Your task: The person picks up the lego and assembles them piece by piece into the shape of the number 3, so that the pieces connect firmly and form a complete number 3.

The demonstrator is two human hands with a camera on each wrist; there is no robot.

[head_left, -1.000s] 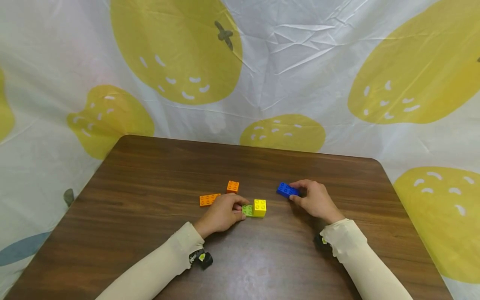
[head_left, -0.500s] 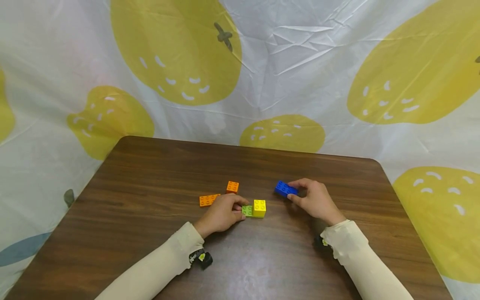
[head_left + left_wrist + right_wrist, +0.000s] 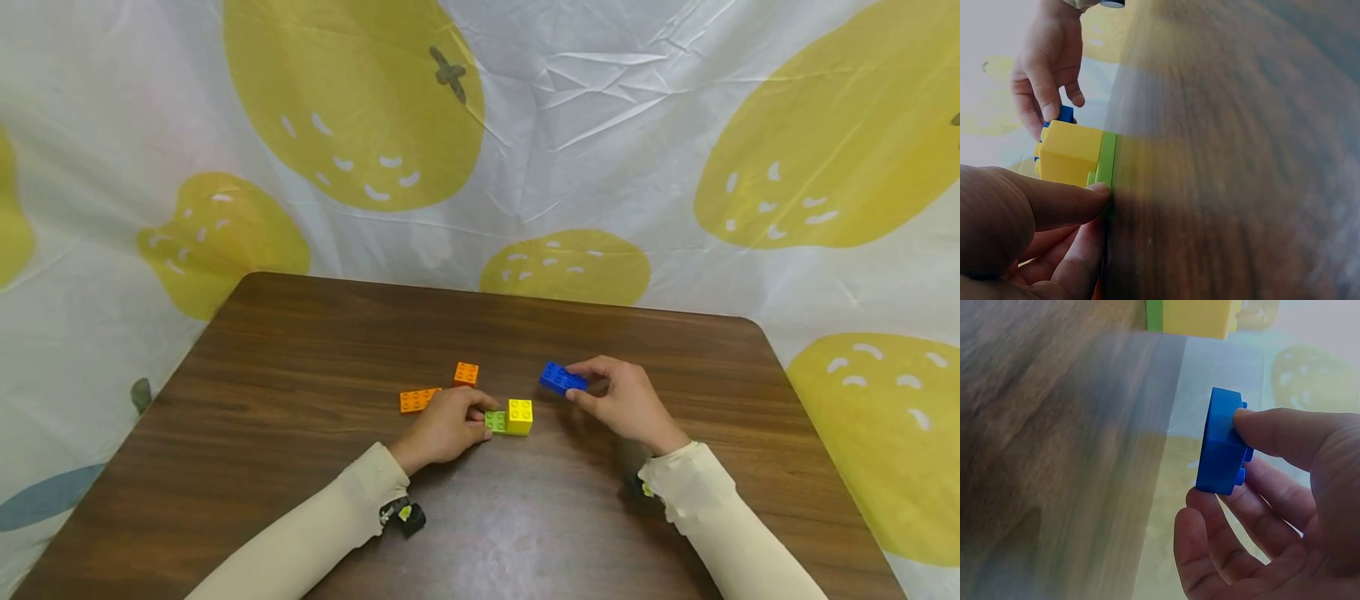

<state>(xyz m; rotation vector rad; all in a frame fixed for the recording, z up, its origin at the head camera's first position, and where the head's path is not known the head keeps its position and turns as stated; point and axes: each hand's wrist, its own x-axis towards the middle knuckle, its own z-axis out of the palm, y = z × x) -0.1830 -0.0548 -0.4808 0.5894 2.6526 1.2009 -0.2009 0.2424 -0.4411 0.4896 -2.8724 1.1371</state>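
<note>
A flat green building brick (image 3: 495,421) lies on the table with a taller yellow brick (image 3: 520,416) stacked on its right end. My left hand (image 3: 444,425) pinches the green brick's left end; in the left wrist view the thumb (image 3: 1094,195) presses on its side. To the right, my right hand (image 3: 628,402) holds a blue brick (image 3: 563,378) between thumb and fingers. The right wrist view shows this blue brick (image 3: 1221,442) raised off the table, its studs facing the palm side.
Beyond my left hand sit a small orange brick (image 3: 466,373) and a longer orange brick (image 3: 419,400), the latter partly behind the hand. The brown wooden table (image 3: 360,333) ends at the back against a hanging cloth (image 3: 525,150) with yellow fruit prints.
My right hand has carried the blue brick a little to the left, closer to the yellow brick. My left hand and the green and yellow bricks have stayed in place.
</note>
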